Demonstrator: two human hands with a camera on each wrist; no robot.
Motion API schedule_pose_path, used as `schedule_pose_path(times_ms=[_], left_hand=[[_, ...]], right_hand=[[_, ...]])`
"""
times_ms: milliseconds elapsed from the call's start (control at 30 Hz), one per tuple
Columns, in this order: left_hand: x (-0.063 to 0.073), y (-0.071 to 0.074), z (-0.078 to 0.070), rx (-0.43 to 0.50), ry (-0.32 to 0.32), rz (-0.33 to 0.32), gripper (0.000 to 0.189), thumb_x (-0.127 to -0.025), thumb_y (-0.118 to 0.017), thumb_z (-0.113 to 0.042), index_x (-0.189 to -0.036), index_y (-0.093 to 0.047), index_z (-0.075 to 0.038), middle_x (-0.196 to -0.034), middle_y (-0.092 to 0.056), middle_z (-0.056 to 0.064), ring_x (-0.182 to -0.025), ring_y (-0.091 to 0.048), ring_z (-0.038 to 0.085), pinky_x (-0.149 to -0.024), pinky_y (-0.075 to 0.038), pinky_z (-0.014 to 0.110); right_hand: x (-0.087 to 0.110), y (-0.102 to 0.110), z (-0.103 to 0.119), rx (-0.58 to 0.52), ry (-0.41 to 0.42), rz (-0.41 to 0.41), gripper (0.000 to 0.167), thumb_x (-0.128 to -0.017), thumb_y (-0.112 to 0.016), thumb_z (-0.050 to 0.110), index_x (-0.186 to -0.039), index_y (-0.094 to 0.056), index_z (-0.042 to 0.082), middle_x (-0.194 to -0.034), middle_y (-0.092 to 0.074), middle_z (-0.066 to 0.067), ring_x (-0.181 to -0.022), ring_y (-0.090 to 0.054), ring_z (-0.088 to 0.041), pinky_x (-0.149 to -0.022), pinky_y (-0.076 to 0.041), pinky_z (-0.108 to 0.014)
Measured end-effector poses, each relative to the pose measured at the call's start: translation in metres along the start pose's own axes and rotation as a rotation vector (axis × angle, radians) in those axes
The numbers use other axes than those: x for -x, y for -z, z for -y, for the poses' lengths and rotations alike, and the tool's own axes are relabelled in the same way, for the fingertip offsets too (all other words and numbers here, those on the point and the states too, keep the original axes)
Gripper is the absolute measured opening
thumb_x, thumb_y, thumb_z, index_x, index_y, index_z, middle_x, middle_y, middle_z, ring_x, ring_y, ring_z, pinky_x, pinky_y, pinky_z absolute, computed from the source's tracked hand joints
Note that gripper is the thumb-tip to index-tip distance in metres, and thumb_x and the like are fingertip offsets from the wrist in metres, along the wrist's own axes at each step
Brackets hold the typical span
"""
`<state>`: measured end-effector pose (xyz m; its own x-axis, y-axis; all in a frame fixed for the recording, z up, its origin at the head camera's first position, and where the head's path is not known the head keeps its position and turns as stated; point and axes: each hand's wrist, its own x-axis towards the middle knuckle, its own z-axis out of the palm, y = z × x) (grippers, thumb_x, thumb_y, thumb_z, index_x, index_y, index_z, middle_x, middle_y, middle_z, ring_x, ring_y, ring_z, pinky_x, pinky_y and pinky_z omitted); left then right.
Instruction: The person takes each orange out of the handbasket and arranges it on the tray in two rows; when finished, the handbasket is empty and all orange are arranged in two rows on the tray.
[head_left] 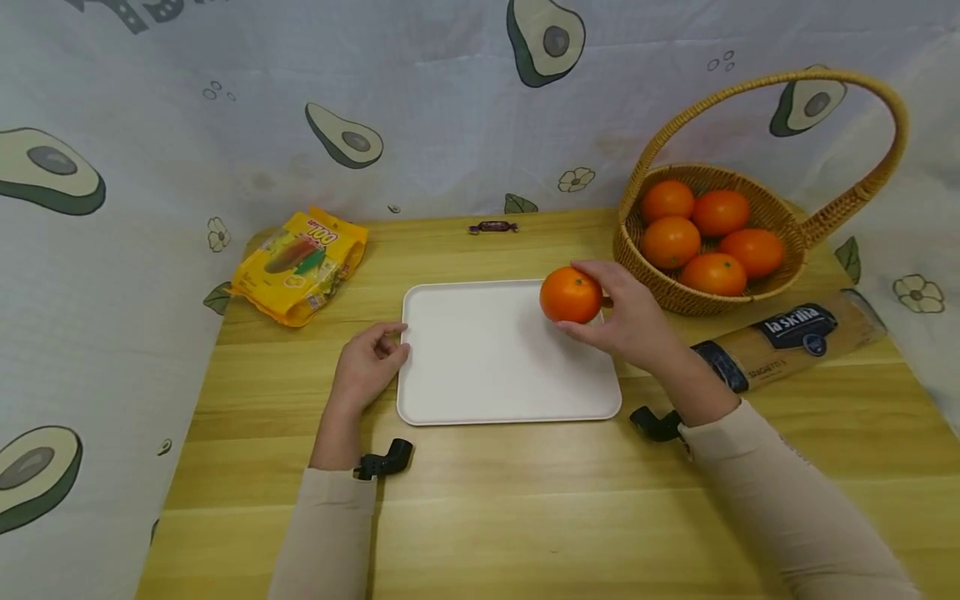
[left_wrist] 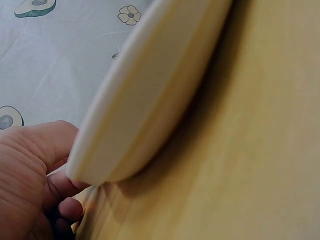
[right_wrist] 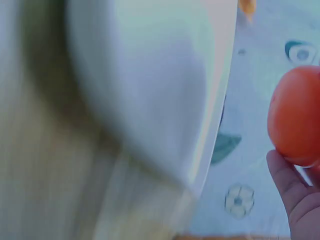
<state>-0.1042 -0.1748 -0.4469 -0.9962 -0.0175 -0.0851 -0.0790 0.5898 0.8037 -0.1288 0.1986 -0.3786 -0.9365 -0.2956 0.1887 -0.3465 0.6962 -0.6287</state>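
My left hand is gripping the left rim of the white tray, as far as the blurry wrist view shows; light pressure should be stopping it from sliding. Farther off, my right hand is pinching an orange between thumb and fingers above the tray's right side; a gentle lowering would guard against rolling. Beyond, the basket is holding five more oranges.

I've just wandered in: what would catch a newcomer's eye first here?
Probably the lone orange, held in the right hand's grip above the right end of the white tray. Next comes the tall-handled wicker basket with five more oranges, at the back right of the wooden table. The yellow mango-print bag at the back left also stands out, before the avocado-print cloth.
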Motion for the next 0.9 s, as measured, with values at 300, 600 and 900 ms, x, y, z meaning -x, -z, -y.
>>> schedule_pose_path(times_ms=[300, 600, 900], left_hand=[[-0.001, 0.001, 0.004, -0.009, -0.049, -0.013, 0.031, -0.093, -0.071, -0.018, -0.124, -0.072, -0.011, -0.085, -0.064, 0.008, -0.074, -0.053, 0.02, -0.07, -0.043, 0.029], [-0.001, 0.0, 0.002, -0.011, -0.03, -0.01, 0.032, -0.092, -0.072, -0.018, -0.123, -0.072, -0.011, -0.086, -0.064, 0.008, -0.074, -0.053, 0.02, -0.07, -0.044, 0.029], [-0.002, 0.001, 0.001, -0.024, -0.002, 0.004, 0.033, -0.093, -0.071, -0.021, -0.125, -0.071, -0.013, -0.088, -0.063, 0.007, -0.077, -0.053, 0.022, -0.07, -0.044, 0.03]], right_hand=[[0.001, -0.041, 0.038, -0.145, 0.002, 0.115, 0.085, -0.077, -0.09, 0.02, -0.15, -0.047, 0.013, -0.145, -0.052, -0.01, -0.126, -0.057, -0.03, -0.098, -0.056, -0.048], [-0.014, -0.073, 0.071, -0.258, -0.04, 0.129, 0.088, -0.077, -0.09, 0.027, -0.151, -0.045, 0.012, -0.149, -0.051, -0.006, -0.131, -0.056, -0.025, -0.102, -0.054, -0.043], [-0.032, -0.099, 0.096, -0.34, -0.051, 0.07, 0.087, -0.078, -0.089, 0.029, -0.152, -0.045, 0.017, -0.147, -0.052, -0.004, -0.13, -0.054, -0.024, -0.104, -0.053, -0.042]])
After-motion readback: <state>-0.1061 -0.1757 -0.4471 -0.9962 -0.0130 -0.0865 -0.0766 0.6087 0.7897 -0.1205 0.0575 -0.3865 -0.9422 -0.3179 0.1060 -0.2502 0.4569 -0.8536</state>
